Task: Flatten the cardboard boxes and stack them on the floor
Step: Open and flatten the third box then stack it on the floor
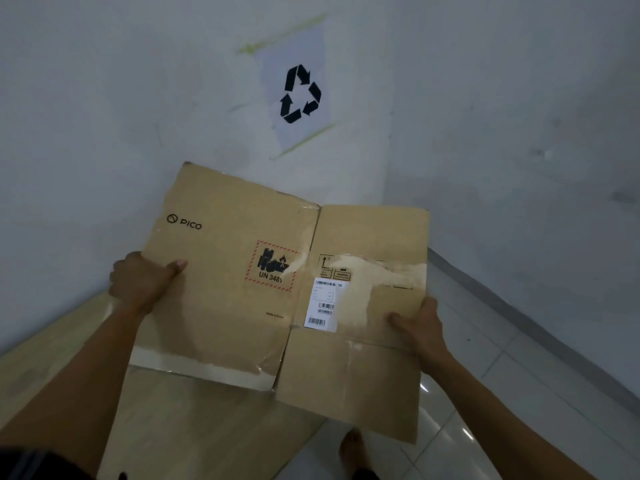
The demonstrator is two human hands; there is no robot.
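At the bottom of the frame a bare foot (pixel 353 448) stands beside a flat sheet (pixel 194 427) that lies on the floor (pixel 485 393). Above it, in the middle, the left hand (pixel 138 282) and right hand (pixel 420 327) each grasp a side edge of the box (pixel 242 306), thumbs on top, fingers hidden below. If released unevenly, the box may land crooked or slide on the glossy tiles. It looks flattened, brown, with torn tape and a white label. Behind is a recycling sign (pixel 298 95) on the wall (pixel 104 98).

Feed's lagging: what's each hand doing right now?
Left hand: grips the flattened cardboard box by its left edge.
Right hand: grips its right edge.
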